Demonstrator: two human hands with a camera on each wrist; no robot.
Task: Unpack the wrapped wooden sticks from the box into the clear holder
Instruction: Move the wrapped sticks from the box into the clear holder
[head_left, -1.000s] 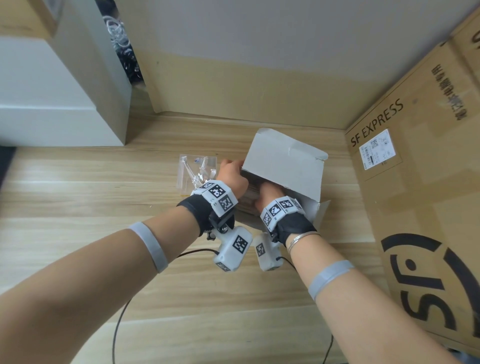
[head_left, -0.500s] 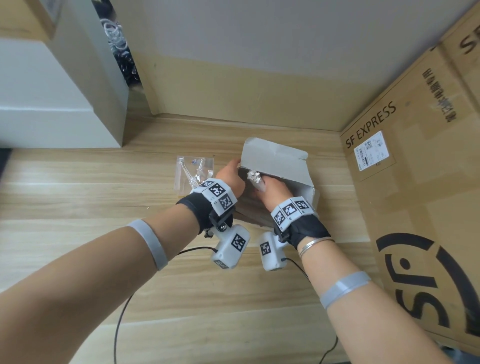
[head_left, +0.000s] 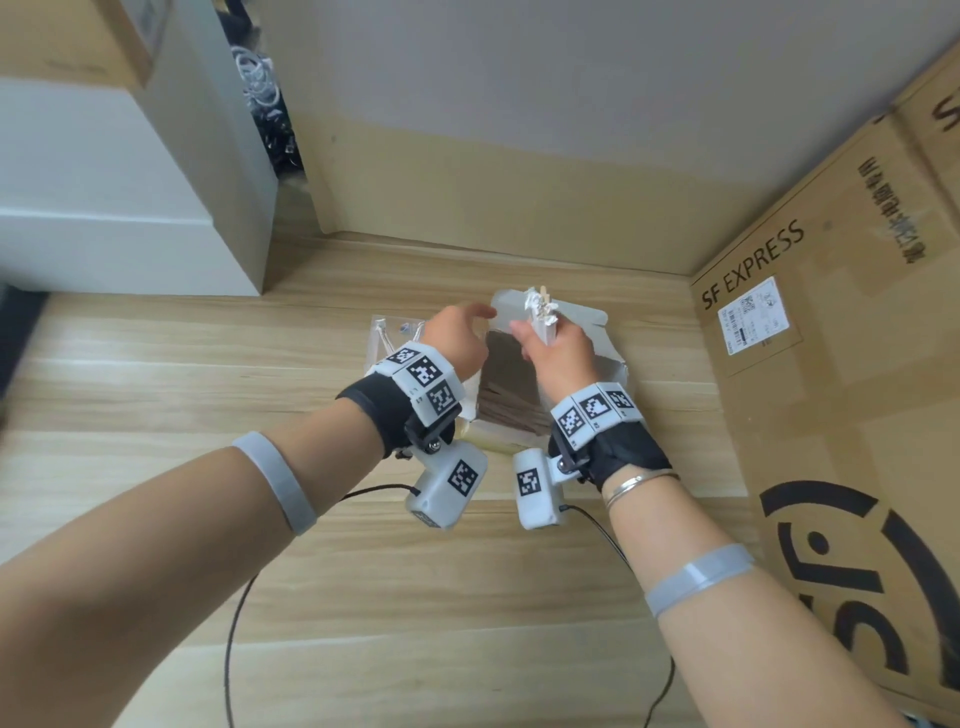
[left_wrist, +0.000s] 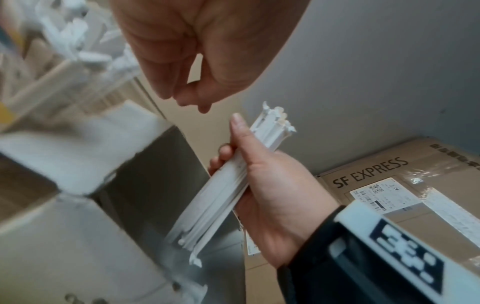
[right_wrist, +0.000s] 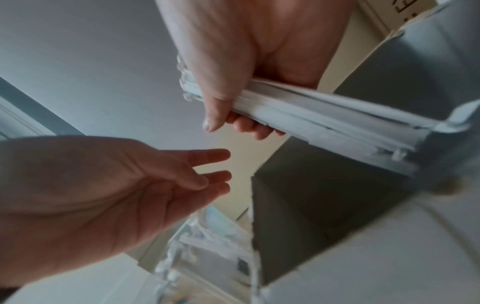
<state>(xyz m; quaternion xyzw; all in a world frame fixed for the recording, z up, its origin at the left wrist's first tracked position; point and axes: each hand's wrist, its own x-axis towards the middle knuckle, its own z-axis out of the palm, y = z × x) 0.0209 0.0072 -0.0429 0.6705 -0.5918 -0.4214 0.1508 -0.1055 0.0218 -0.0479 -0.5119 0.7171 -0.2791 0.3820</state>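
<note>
One bundle of wrapped sticks (head_left: 543, 317) gripped in right hand (head_left: 558, 353), raised above open box (head_left: 613, 369). Left hand (head_left: 457, 338) empty, fingers loose, just at 9 o'clock of bundle. Clear holder (head_left: 382, 338) on table (head_left: 182, 364), at 9 o'clock of box. Judged mid-transfer: next, carry bundle leftward over holder, lower ends in. Box flap (head_left: 511, 306) close behind; SF Express carton (head_left: 831, 389) crowding 3 o'clock; open room leftward.

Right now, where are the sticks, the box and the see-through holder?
wrapped sticks (left_wrist: 233, 181), left wrist view, middle of the bundle.
box (head_left: 524, 304), head view, raised flap.
clear holder (head_left: 383, 338), head view, left wall.
</note>
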